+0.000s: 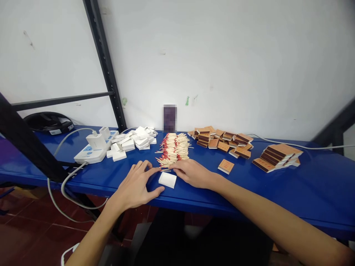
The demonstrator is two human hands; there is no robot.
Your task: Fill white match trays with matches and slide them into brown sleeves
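Observation:
A heap of red-tipped matches lies on the blue table in front of me. Just in front of it is a small white matchbox tray, between my two hands. My left hand is open at the tray's left, thumb and index finger apart. Its index fingertip reaches the ends of a few matches at the heap's near edge. From the right, my right hand touches those near matches with its outstretched index finger, the thumb lower and apart. Its other fingers are partly hidden.
White trays are piled at the left, beside a power strip with cables. Orange-brown matchbox sleeves lie at the right; stacked matchboxes and a single matchbox sit nearer. A pixelated dark object stands against the wall.

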